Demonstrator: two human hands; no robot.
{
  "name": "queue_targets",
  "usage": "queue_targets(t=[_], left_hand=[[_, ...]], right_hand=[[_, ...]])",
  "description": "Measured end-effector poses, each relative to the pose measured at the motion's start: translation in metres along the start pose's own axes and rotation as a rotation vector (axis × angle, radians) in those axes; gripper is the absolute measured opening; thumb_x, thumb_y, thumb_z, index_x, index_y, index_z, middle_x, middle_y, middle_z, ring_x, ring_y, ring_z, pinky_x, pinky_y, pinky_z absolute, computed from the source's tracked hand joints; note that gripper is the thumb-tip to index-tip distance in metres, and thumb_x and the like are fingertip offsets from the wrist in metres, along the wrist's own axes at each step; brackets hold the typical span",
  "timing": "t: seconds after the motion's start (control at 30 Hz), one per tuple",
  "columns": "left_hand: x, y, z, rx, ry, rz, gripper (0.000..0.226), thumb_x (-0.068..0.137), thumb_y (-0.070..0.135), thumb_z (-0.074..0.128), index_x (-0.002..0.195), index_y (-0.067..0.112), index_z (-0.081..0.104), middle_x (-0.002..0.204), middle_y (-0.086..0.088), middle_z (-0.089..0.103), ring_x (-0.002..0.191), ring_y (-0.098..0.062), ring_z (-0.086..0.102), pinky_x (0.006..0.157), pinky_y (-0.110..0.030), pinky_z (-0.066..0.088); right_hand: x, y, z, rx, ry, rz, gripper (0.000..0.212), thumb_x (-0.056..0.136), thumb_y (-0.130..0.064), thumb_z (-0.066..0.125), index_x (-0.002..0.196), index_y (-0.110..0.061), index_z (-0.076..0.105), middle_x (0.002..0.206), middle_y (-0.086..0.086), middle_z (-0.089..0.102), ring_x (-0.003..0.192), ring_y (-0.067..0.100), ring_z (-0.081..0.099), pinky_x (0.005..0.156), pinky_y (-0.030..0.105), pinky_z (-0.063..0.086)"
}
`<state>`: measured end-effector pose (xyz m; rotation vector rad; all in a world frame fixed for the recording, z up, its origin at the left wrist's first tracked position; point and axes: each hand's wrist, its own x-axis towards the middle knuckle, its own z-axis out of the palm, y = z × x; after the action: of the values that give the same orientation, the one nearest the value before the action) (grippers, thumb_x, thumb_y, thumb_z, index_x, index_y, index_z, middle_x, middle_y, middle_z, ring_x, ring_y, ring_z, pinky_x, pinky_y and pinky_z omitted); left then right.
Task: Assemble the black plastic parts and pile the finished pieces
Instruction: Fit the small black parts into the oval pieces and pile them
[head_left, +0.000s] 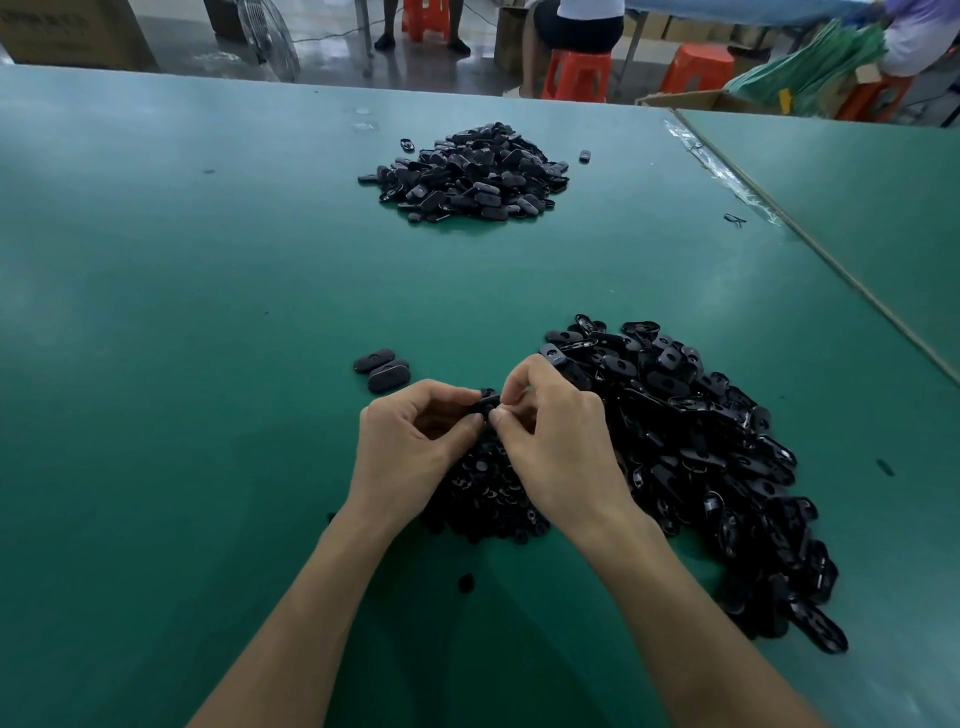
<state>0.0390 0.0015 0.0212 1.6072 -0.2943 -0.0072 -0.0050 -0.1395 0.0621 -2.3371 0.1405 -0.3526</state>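
The left hand and right hand pinch one small black part between their fingertips, just above the green surface; a near heap spreads beneath and to the right; two oval pieces lie just left; a far pile sits well beyond.

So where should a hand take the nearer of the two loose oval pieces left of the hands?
Probably from above, pinching the nearer oval piece by its rounded ends: it lies flat on the table, and its far long side touches its neighbour.
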Motion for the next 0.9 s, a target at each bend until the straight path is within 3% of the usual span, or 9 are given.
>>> queue_targets(t=[0.07,0.2,0.33,0.53,0.7,0.9], left_hand=[[-0.0007,0.0004,0.0001,-0.001,-0.008,0.005,0.031,0.08,0.001,0.08,0.088,0.031,0.075,0.087,0.005,0.078,0.081,-0.016,0.076,0.077,-0.025,0.059],[-0.0014,0.0007,0.0005,0.014,-0.012,0.02,0.03,0.08,0.003,0.079,0.087,0.032,0.074,0.087,0.006,0.078,0.081,-0.014,0.075,0.077,-0.024,0.059],[-0.0017,0.0007,0.0009,0.04,-0.02,0.017,0.032,0.081,-0.003,0.078,0.088,0.028,0.074,0.087,0.006,0.078,0.081,-0.014,0.075,0.077,-0.024,0.059],[-0.0013,0.0018,-0.0008,0.075,-0.037,0.029,0.029,0.082,-0.003,0.077,0.086,0.025,0.071,0.085,0.004,0.076,0.079,-0.016,0.074,0.077,-0.026,0.059],[-0.0018,-0.0001,-0.0023,0.071,-0.043,0.036,0.029,0.083,-0.002,0.077,0.088,0.026,0.071,0.087,0.005,0.077,0.08,-0.015,0.073,0.077,-0.025,0.058],[-0.0014,-0.0012,-0.0024,0.064,-0.05,0.043,0.028,0.084,0.001,0.078,0.092,0.027,0.072,0.089,0.005,0.077,0.083,-0.015,0.074,0.079,-0.026,0.059]], right_hand=[[0.0001,-0.0011,0.0006,-0.039,0.005,-0.017,0.025,0.091,-0.013,0.066,0.082,-0.026,0.047,0.07,-0.008,0.06,0.067,0.01,0.058,0.062,0.032,0.049],[0.0015,-0.0021,-0.0026,-0.06,-0.034,-0.055,0.025,0.091,-0.009,0.063,0.082,-0.023,0.044,0.066,-0.007,0.055,0.063,0.014,0.053,0.058,0.037,0.046],[0.0039,-0.0031,-0.0072,-0.046,-0.093,-0.061,0.024,0.091,-0.007,0.062,0.083,-0.021,0.045,0.07,-0.004,0.056,0.07,0.02,0.054,0.064,0.044,0.048],[0.0014,-0.0077,-0.0046,-0.086,-0.133,-0.038,0.027,0.093,-0.008,0.06,0.08,-0.025,0.042,0.071,-0.001,0.056,0.065,0.018,0.051,0.057,0.039,0.044],[-0.0005,-0.0102,-0.0049,-0.055,-0.169,-0.001,0.021,0.095,-0.008,0.054,0.084,-0.023,0.045,0.08,0.005,0.059,0.073,0.026,0.054,0.064,0.044,0.048],[-0.0003,-0.0075,-0.0073,-0.035,-0.17,0.001,0.023,0.095,-0.009,0.056,0.083,-0.025,0.045,0.081,0.003,0.059,0.075,0.021,0.054,0.062,0.039,0.047]])
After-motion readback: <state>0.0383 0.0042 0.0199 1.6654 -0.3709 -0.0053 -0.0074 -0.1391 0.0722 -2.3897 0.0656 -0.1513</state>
